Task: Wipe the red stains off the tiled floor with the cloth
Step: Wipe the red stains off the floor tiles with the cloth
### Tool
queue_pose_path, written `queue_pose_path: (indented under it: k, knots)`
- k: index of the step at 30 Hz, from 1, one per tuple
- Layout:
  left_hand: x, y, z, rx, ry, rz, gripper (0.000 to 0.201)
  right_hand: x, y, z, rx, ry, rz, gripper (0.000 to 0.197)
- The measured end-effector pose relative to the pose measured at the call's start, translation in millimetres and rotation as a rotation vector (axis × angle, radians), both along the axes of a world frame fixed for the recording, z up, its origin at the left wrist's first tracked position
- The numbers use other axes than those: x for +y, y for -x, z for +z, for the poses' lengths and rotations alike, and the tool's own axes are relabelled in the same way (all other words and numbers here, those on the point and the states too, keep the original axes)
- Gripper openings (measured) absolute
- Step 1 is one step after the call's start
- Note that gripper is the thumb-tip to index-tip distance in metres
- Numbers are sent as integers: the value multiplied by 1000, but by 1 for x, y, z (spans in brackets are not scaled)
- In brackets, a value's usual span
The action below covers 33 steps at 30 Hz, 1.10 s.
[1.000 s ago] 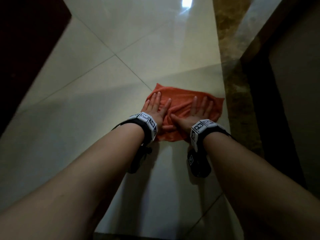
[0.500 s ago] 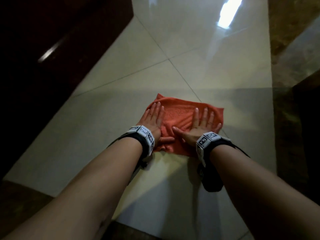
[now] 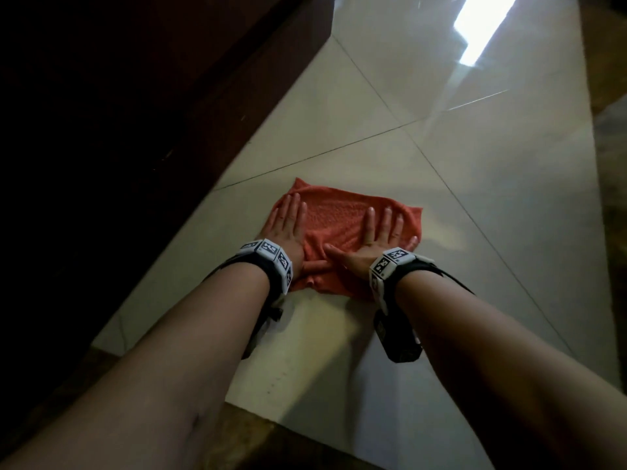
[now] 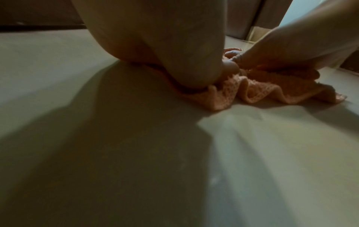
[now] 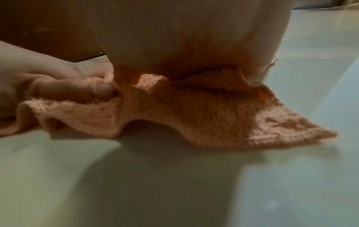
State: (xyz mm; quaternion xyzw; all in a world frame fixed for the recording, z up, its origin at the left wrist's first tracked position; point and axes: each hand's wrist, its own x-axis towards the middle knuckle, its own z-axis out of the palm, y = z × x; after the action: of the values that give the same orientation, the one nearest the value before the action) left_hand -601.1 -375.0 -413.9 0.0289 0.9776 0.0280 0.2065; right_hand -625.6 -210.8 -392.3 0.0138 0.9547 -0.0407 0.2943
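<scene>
Pressing flat on the cloth point(image 3: 339, 228), the left hand point(image 3: 288, 228) and right hand point(image 3: 380, 232) lie side by side with fingers straight and spread, gripping nothing. The cloth sits on the floor point(image 3: 441, 164), near a dark wall, its near edge bunched into soft ripples by the thumbs. It looks light, limp and fuzzy, likely to slide easily on the glossy tile and to ruck up under uneven push. Flat palms over its middle seem the best hold. No red stains are visible around it.
</scene>
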Motion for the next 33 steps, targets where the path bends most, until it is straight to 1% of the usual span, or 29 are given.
queue_pose_path:
  k: [6, 9, 13, 15, 19, 22, 24, 28, 31, 33]
  knots:
    - [-52, -5, 0, 7, -18, 69, 126, -52, 2, 0, -9, 30, 42, 119]
    - [-76, -14, -2, 10, -21, 108, 134, -79, -2, -2, 9, 43, 70, 119]
    - [-109, -30, -6, 24, -9, 146, 136, -106, -14, -8, 44, 62, 123, 117]
    - [-119, -40, -6, 14, -8, 159, 134, -115, -22, -12, 54, 71, 139, 117]
    - [-122, -56, -5, 26, -13, 154, 125, -118, -33, -13, 61, 75, 153, 113]
    - [-118, -66, -1, 24, -37, 184, 127, -112, -50, -10, 53, 54, 191, 104]
    - [-115, -71, 1, 37, -49, 195, 129, -108, -61, -8, 46, 47, 177, 100]
    - [-106, -84, 4, 41, -43, 178, 127, -103, -74, -7, 37, 67, 140, 98]
    - [-106, -83, 0, 49, -16, 200, 127, -101, -75, -13, 76, 78, 144, 99]
    - [-99, -84, 0, -7, 35, 215, 126, -100, -73, -18, 67, 117, 166, 99]
